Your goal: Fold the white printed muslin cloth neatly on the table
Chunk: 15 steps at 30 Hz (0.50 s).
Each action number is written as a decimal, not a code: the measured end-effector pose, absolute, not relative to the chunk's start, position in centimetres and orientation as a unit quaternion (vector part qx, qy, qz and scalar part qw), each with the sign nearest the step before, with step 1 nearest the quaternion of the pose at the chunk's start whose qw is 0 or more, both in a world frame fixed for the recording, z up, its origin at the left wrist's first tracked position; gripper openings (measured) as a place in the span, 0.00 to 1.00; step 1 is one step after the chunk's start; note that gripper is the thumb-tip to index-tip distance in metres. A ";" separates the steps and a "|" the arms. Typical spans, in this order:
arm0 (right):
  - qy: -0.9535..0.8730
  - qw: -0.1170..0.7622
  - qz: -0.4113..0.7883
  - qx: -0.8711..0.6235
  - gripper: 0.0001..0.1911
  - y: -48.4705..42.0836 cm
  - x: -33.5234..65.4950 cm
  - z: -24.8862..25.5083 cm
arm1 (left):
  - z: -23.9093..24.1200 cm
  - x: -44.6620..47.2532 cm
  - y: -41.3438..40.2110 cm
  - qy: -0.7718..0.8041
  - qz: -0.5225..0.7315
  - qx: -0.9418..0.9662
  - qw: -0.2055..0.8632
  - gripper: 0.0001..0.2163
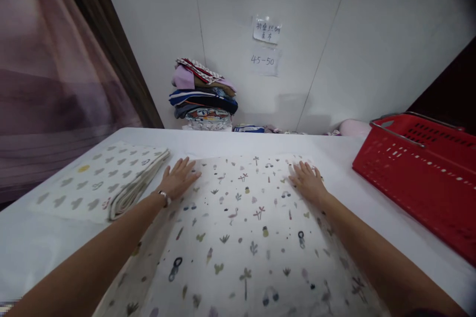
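A white cloth (241,228) printed with small flamingos, plants and pineapples lies spread flat on the white table (230,141) in front of me. My left hand (178,178) rests open and flat on the cloth's far left corner, a bracelet on its wrist. My right hand (308,181) lies open and flat on the far right corner. Both arms stretch forward over the cloth.
A folded stack of white cloths with grey cloud prints (107,183) sits at the left. A red plastic basket (420,173) stands at the right. Folded clothes (203,94) are piled against the white wall, under two paper notes (266,32). A curtain (48,74) hangs left.
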State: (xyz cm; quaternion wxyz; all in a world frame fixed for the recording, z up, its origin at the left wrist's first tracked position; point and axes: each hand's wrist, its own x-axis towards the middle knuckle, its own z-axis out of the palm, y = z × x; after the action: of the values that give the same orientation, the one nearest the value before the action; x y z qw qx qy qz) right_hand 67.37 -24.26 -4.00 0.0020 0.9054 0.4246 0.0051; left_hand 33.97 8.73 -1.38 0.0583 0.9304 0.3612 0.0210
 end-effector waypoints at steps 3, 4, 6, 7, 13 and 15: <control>0.419 -0.001 0.001 0.908 0.35 -27.8 65.7 -5.4 | -2.4 30.1 5.3 0.289 0.032 0.956 0.023 0.28; 0.411 -0.002 -0.006 0.912 0.34 -28.5 65.6 -5.7 | -2.9 29.0 4.3 0.279 0.024 0.960 0.022 0.28; 0.399 -0.003 -0.022 0.917 0.34 -29.1 65.6 -5.7 | -3.5 27.7 2.8 0.283 0.004 0.959 0.035 0.29; 0.395 -0.003 -0.029 0.918 0.34 -29.0 65.7 -5.4 | -3.5 27.5 2.4 0.290 -0.006 0.956 0.045 0.29; 0.376 0.000 -0.060 0.925 0.33 -29.1 63.5 -2.5 | -0.6 27.6 0.9 0.335 -0.045 0.935 0.103 0.31; 0.411 -0.002 -0.025 0.911 0.33 -31.0 61.6 -2.6 | -0.2 26.1 -0.9 0.324 -0.021 0.941 0.099 0.30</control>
State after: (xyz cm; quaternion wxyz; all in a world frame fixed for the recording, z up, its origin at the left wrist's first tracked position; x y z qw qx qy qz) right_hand 61.65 -30.97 -2.61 -0.0025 0.9112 0.4113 -0.0255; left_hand 26.11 -0.93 -0.20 0.0991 0.9405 0.3243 -0.0208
